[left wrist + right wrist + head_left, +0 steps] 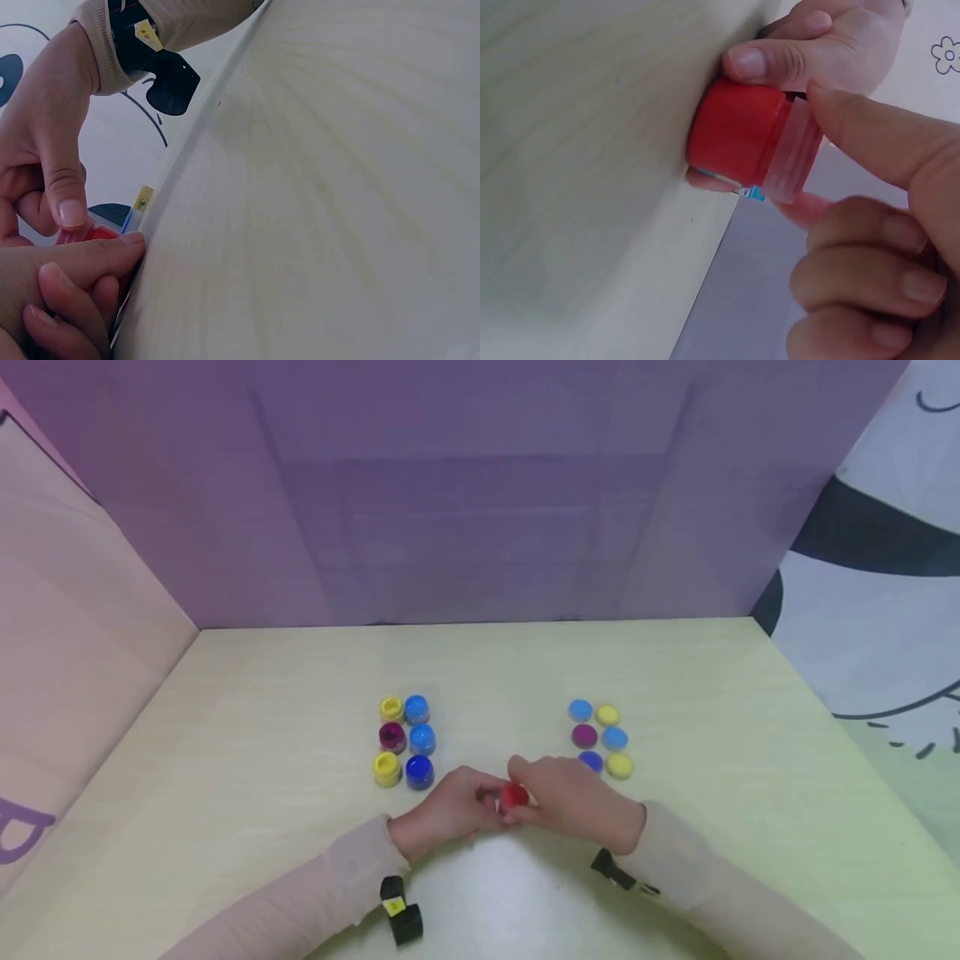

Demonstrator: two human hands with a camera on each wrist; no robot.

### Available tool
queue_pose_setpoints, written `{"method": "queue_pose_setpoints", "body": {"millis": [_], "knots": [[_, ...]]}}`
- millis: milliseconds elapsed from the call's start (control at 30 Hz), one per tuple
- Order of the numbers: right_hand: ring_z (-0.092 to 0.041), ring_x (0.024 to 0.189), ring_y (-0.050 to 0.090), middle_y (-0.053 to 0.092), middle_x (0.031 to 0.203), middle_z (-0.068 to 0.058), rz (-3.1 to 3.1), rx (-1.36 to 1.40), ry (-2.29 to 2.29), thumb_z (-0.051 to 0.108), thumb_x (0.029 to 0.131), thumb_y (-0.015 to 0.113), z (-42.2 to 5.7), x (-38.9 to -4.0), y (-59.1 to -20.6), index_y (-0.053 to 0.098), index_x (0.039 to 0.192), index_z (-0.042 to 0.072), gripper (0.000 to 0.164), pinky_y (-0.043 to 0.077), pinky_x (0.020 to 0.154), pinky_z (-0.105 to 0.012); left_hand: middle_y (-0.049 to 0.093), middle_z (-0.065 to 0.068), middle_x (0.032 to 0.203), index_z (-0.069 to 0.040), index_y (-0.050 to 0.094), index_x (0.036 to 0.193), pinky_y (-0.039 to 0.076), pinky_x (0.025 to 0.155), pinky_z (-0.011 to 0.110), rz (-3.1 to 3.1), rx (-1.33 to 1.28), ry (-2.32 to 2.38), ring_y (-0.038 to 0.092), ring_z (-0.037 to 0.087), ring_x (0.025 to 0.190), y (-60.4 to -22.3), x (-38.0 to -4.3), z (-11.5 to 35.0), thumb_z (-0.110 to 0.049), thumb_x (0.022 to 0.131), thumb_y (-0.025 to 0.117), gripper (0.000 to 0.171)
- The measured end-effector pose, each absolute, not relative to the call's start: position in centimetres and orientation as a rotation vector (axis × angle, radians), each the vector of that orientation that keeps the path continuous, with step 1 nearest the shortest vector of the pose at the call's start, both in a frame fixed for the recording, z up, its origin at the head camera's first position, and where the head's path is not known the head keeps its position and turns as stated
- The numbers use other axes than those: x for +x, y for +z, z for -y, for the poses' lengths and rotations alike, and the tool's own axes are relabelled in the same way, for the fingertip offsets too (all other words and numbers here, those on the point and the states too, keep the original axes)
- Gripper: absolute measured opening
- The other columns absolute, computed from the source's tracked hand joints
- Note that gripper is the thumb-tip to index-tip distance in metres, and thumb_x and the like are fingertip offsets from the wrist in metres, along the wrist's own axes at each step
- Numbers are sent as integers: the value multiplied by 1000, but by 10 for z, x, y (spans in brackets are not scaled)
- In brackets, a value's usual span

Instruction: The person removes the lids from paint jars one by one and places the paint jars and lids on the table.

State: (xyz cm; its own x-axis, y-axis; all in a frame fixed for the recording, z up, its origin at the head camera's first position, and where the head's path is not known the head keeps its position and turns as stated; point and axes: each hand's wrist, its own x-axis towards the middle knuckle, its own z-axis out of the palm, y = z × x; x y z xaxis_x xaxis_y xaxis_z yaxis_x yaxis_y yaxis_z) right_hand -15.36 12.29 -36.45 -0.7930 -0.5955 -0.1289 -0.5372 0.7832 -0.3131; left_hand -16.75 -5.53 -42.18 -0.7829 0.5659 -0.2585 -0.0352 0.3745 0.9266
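Note:
Both hands meet low in the middle of the head view around a small red paint jar (514,797). My left hand (459,803) grips the jar's red body (735,131) between thumb and fingers. The right hand (576,802) pinches the translucent lid (793,150) by its ridged rim with thumb and index finger, its other fingers curled in. In the right wrist view the jar lies tilted on its side, lid against body. Only a sliver of the red jar (101,232) shows between the hands in the left wrist view.
To the left stand several lidless paint jars in two columns, among them a yellow jar (387,769), a purple jar (392,737) and a dark blue jar (420,772). Several matching lids lie at right, including a yellow lid (619,766) and a purple lid (585,736).

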Motion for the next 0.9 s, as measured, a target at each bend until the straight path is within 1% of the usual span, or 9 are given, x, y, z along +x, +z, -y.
{"method": "queue_pose_setpoints", "body": {"millis": [167, 300, 467, 533, 600, 667, 733, 800, 900], "knots": [[-3, 53, 46, 58, 67, 8, -2656, -974, -420, 23, 84, 70, -126, -158, -361, 57, 97, 14, 21, 41, 53, -15, 57, -2, 62, -17, 73, 97, 38, 48, 21, -2075, 451, 1437, 46, 11, 47, -421, -167, 55, -19, 78, 77, 20], [-2, 58, 50, 65, 77, 7, -2595, -1030, -427, 16, 85, 69, -130, -161, -359, 61, 106, 18, 23, 44, 60, -15, 58, -1, 62, -19, 73, 100, 38, 49, 21, -2067, 433, 1435, 47, 11, 47, -420, -166, 55, -20, 77, 77, 23], [-1, 60, 51, 67, 81, 8, -2569, -1060, -438, 16, 86, 68, -133, -161, -358, 61, 112, 20, 28, 45, 63, -16, 56, -2, 60, -19, 73, 99, 38, 49, 21, -2066, 427, 1420, 47, 11, 48, -419, -166, 56, -20, 79, 76, 20], [0, 56, 47, 63, 75, 9, -2576, -1072, -452, 20, 87, 67, -132, -160, -360, 60, 112, 17, 27, 44, 58, -15, 55, -2, 59, -17, 73, 96, 38, 50, 21, -2073, 434, 1414, 47, 12, 48, -419, -166, 56, -19, 79, 76, 18], [1, 51, 41, 56, 65, 10, -2611, -1066, -466, 27, 88, 66, -131, -157, -362, 58, 110, 13, 28, 38, 51, -13, 55, -2, 60, -15, 73, 96, 38, 50, 21, -2074, 437, 1417, 47, 11, 48, -419, -166, 56, -17, 79, 75, 16], [0, 46, 33, 44, 57, 10, -2687, -1027, -449, 34, 87, 66, -129, -154, -364, 55, 102, 11, 30, 28, 44, -12, 57, -2, 63, -15, 73, 99, 38, 49, 21, -2077, 424, 1415, 46, 11, 48, -418, -166, 56, -16, 80, 74, 19], [-2, 43, 29, 35, 53, 9, -2762, -944, -419, 41, 86, 66, -126, -150, -365, 51, 93, 11, 35, 21, 41, -13, 58, -2, 65, -15, 73, 104, 38, 47, 21, -2076, 412, 1422, 46, 11, 46, -418, -166, 55, -15, 81, 72, 22], [-5, 43, 28, 32, 53, 7, -2814, -836, -370, 47, 83, 67, -123, -149, -365, 48, 85, 11, 40, 19, 42, -15, 58, -2, 65, -16, 72, 108, 38, 46, 21, -2079, 402, 1420, 45, 11, 46, -418, -166, 55, -14, 82, 72, 26], [-7, 45, 31, 35, 54, 5, -2831, -729, -321, 49, 81, 67, -120, -147, -366, 46, 79, 12, 43, 20, 42, -18, 56, -2, 62, -15, 71, 110, 38, 45, 20, -2085, 398, 1419, 45, 10, 45, -418, -166, 55, -13, 81, 72, 29]]}}
